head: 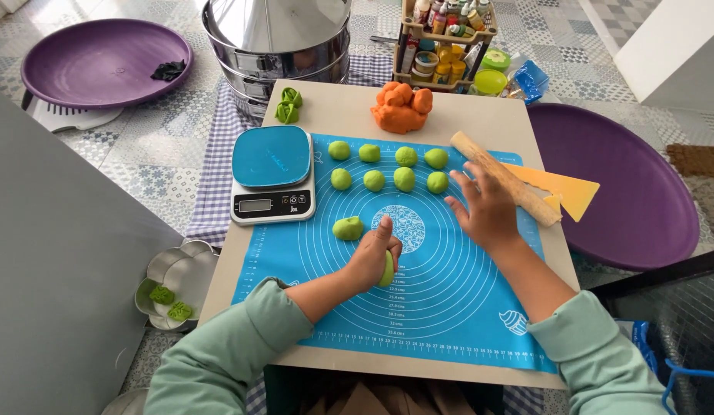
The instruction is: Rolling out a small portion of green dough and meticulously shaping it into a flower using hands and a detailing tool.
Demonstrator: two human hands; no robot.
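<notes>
While the left hand (370, 260) curls shut around a green dough ball (388, 269) at frame centre, dough protrudes beside the fingers. Right hand (486, 209) hovers flat, fingers spread, over the blue mat (449, 307).

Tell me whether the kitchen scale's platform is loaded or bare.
Bare. The kitchen scale has nothing on its blue platform; the green dough balls lie on the blue mat beside it.

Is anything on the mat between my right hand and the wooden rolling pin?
Nothing visible. The right hand, open with fingers spread, hovers over the blue silicone baking mat, and the pale wooden rolling pin lies just beyond its fingertips. The small green dough balls sit off to the side. The left hand holds a green dough piece.
</notes>
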